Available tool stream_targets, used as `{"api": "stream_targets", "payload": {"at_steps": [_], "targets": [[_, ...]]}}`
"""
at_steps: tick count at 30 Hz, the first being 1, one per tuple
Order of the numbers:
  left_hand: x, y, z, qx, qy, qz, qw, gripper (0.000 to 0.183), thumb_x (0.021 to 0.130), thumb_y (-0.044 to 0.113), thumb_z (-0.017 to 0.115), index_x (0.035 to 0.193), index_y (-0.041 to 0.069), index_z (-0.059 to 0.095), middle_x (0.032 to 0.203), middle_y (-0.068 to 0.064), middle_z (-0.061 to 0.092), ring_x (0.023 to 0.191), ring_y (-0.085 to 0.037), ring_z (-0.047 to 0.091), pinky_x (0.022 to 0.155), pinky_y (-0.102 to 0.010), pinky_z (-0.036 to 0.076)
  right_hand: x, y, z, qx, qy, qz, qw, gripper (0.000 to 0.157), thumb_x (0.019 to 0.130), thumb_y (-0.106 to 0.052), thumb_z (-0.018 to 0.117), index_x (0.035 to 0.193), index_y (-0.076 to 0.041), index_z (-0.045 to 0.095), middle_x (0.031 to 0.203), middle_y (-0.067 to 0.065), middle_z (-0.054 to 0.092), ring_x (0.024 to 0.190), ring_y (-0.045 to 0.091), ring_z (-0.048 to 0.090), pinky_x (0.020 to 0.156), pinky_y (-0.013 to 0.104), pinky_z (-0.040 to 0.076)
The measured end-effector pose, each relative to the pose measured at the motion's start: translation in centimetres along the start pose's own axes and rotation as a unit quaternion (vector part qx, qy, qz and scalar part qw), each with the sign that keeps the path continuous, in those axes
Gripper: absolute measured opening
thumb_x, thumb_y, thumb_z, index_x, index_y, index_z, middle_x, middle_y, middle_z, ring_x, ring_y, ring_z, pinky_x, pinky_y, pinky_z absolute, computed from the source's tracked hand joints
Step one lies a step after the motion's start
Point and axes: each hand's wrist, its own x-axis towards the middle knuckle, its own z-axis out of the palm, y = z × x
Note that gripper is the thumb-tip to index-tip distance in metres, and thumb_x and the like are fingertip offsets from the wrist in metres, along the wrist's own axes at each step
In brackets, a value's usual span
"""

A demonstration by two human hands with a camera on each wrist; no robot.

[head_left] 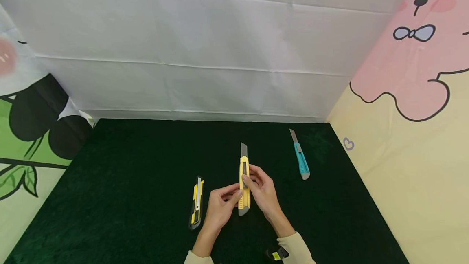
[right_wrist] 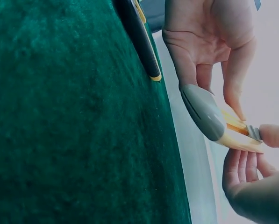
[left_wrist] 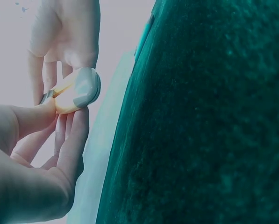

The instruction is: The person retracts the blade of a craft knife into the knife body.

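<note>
Both hands hold a yellow utility knife (head_left: 243,199) with a grey end cap, raised over the dark green cloth, its blade (head_left: 244,149) extended and pointing away. My left hand (head_left: 220,207) pinches the lower part of the handle between thumb and fingers. Higher up, my right hand (head_left: 264,192) grips the other side, its thumb on the grey slider (right_wrist: 253,132). In the left wrist view the grey end cap (left_wrist: 87,87) faces the camera. A black and yellow utility knife (head_left: 197,203) lies left of my left hand.
To the right on the cloth (head_left: 139,166) lies a teal utility knife (head_left: 301,160), blade out and pointing away. A white sheet (head_left: 220,44) hangs behind the table's far edge. Printed cartoon panels stand at both sides, one with a pink figure (head_left: 410,68).
</note>
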Motion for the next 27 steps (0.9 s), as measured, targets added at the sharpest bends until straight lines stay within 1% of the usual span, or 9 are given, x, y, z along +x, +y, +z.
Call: {"api": "stream_targets", "payload": {"at_steps": [4, 8, 13, 19, 27], "targets": [[-0.06, 0.16, 0.02, -0.002, 0.003, 0.0, 1.0, 0.033, 0.102, 0.017, 0.065, 0.131, 0.0, 0.067, 0.116, -0.015, 0.07, 0.093, -0.023, 0.066, 0.079, -0.034, 0.061, -0.16, 0.07, 0.1, -0.019, 0.023, 0.014, 0.999, 0.038, 0.102, -0.028, 0.067, 0.133, -0.007, 0.062, 0.12, 0.012, 0.063, 0.101, 0.024, 0.065, 0.086, 0.026, 0.055], [-0.07, 0.14, 0.05, -0.002, 0.001, -0.001, 1.0, 0.033, 0.102, 0.016, 0.065, 0.131, -0.001, 0.066, 0.116, -0.015, 0.07, 0.093, -0.023, 0.067, 0.078, -0.034, 0.061, -0.25, 0.14, 0.09, -0.03, 0.034, 0.012, 0.999, 0.037, 0.101, -0.03, 0.068, 0.13, -0.008, 0.065, 0.117, 0.011, 0.065, 0.098, 0.024, 0.065, 0.083, 0.027, 0.055], [-0.21, 0.1, 0.16, -0.005, 0.004, -0.002, 1.0, 0.034, 0.102, 0.015, 0.065, 0.131, -0.002, 0.065, 0.116, -0.016, 0.07, 0.094, -0.025, 0.067, 0.077, -0.034, 0.061, -0.19, 0.31, 0.09, -0.032, 0.033, 0.007, 0.999, 0.037, 0.101, -0.028, 0.068, 0.132, -0.007, 0.065, 0.116, 0.011, 0.064, 0.096, 0.024, 0.062, 0.08, 0.026, 0.055], [-0.21, 0.05, 0.36, -0.002, 0.007, -0.007, 0.9999, 0.033, 0.102, 0.016, 0.066, 0.13, -0.001, 0.067, 0.111, -0.014, 0.07, 0.09, -0.023, 0.067, 0.076, -0.031, 0.061, -0.23, 0.3, 0.0, -0.042, 0.028, 0.006, 0.999, 0.037, 0.102, -0.024, 0.066, 0.135, -0.007, 0.064, 0.113, 0.011, 0.061, 0.096, 0.025, 0.058, 0.08, 0.025, 0.054], [-0.19, 0.06, 0.25, -0.01, -0.006, -0.008, 0.9999, 0.034, 0.101, 0.013, 0.065, 0.131, -0.003, 0.065, 0.111, -0.016, 0.069, 0.09, -0.022, 0.067, 0.075, -0.031, 0.061, -0.36, 0.39, -0.13, -0.047, 0.021, 0.004, 0.999, 0.038, 0.102, -0.022, 0.066, 0.136, -0.004, 0.063, 0.111, 0.011, 0.06, 0.096, 0.024, 0.058, 0.079, 0.025, 0.055]]}}
